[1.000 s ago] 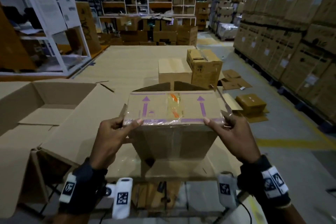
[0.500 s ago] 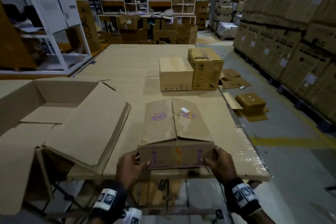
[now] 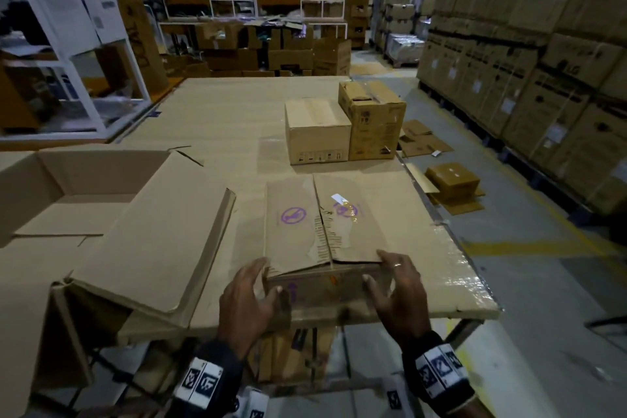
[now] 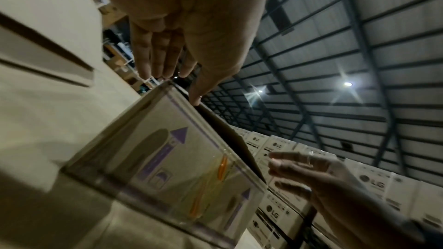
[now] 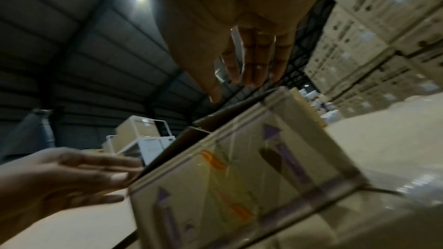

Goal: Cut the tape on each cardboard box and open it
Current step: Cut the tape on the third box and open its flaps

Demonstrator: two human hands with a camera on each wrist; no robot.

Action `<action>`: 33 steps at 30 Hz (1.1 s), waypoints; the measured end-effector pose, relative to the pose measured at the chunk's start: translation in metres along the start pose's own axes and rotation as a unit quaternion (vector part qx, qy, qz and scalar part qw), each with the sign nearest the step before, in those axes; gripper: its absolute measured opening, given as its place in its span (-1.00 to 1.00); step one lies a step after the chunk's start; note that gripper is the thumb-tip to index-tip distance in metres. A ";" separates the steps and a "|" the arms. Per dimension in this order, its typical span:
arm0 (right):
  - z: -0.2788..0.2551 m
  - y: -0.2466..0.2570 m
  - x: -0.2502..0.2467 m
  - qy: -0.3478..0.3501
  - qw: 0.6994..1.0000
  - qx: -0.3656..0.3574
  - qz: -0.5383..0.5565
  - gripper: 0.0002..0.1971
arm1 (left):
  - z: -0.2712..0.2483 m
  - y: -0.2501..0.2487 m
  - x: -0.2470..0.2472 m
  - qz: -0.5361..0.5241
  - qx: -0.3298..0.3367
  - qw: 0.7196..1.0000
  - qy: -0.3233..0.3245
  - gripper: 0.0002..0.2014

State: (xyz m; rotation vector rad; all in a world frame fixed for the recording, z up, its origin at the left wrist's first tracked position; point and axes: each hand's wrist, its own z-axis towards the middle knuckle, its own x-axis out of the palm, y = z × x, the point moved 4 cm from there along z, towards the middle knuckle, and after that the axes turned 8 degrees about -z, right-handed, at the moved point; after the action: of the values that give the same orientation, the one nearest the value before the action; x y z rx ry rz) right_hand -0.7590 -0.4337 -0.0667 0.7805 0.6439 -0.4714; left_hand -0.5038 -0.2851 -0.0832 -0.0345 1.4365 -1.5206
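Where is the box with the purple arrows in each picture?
Head: box lies low centre on the table, between both hands.
Left wrist: box fills the lower middle, arrows showing.
Right wrist: box fills the lower right.
Shared landmark: the orange marks between its arrows.

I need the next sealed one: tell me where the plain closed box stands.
In the head view, the plain closed box stands mid-table, beyond the flattened carton, touching the taller printed box on its right.

Flattened box (image 3: 315,224) on table (image 3: 458,285) near edge, two boxes (image 3: 317,132) behind, open carton (image 3: 84,187) left.
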 end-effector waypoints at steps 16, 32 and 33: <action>0.032 0.020 0.003 0.050 0.998 -0.023 0.022 -0.40 | 0.117 -0.105 0.022 0.031 0.242 0.956 0.162 -0.74; 0.075 -0.063 0.053 0.098 0.986 0.113 -0.073 -0.51 | 0.249 -0.149 0.226 0.217 0.308 0.762 0.527 -0.50; 0.077 -0.062 0.053 0.094 0.985 0.120 -0.075 -0.47 | 0.249 -0.143 0.233 0.213 0.311 0.759 0.531 -0.51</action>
State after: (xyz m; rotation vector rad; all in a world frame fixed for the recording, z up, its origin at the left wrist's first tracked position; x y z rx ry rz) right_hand -0.7319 -0.5395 -0.0921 1.0177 0.8362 -0.6253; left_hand -0.5549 -0.6484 -0.0358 1.6893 1.4633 -1.5720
